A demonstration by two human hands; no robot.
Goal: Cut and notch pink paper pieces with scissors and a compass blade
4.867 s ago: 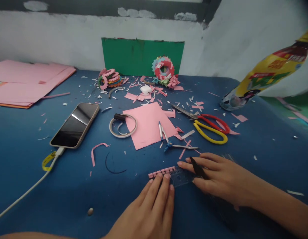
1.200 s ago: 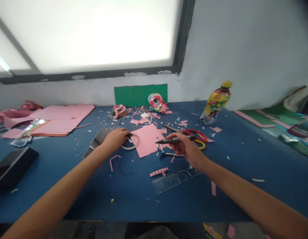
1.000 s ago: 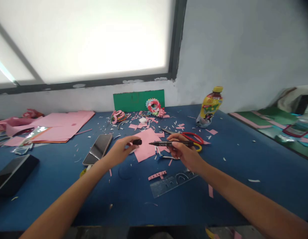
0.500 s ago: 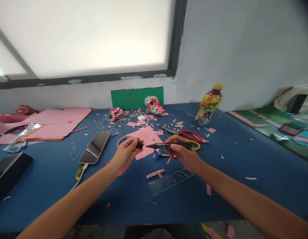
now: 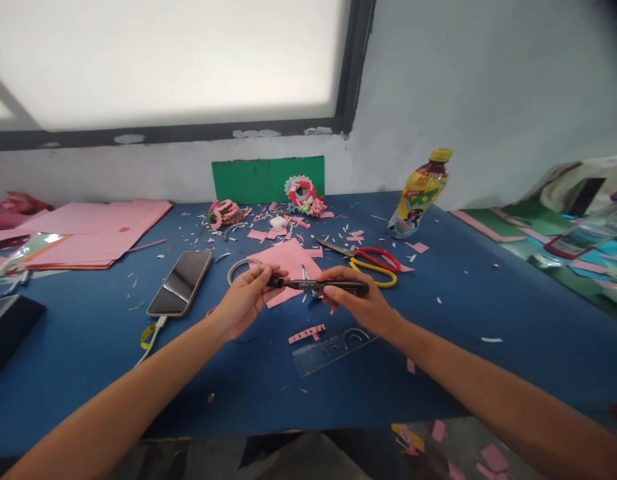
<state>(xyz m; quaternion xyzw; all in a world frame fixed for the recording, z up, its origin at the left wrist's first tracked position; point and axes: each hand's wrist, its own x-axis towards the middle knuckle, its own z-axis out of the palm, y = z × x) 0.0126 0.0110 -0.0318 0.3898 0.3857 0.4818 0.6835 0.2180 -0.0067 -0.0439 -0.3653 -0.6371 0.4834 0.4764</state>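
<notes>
Nearest the camera, two bare forearms come up from the lower corners of the frame and meet at centre, where both hands hold one black marker (image 5: 321, 285) level above the blue desk (image 5: 513, 293). The left hand (image 5: 246, 303) pinches the marker's left end, where the cap (image 5: 276, 282) sits, between thumb and fingertips; the right hand (image 5: 361, 303) is closed round the barrel at the other end, so the pen lies crosswise between them and clear of the desk, a grip that suits pressing or pulling the cap along the pen's length. Just below the hands lie one clear ruler (image 5: 333, 345) flat on the desk and one notched pink strip (image 5: 307, 333) touching its upper left edge. Left of centre rests one phone (image 5: 180, 283), face up, with a white cable running from its near end toward the lower left. Behind the hands are one pink paper square (image 5: 288, 260), one tape ring (image 5: 238, 268) at its left edge, and one pair of scissors (image 5: 373, 260) with a red and a yellow handle, blades apart. Small paper scraps are scattered about, too many to count. Farther back, a stack of pink sheets (image 5: 88, 230) fills the left side, one bottle (image 5: 418, 197) with a yellow cap stands at upper right, and two folded paper wreaths (image 5: 302, 191) sit before one green card (image 5: 266, 179) leaning on the wall.
</notes>
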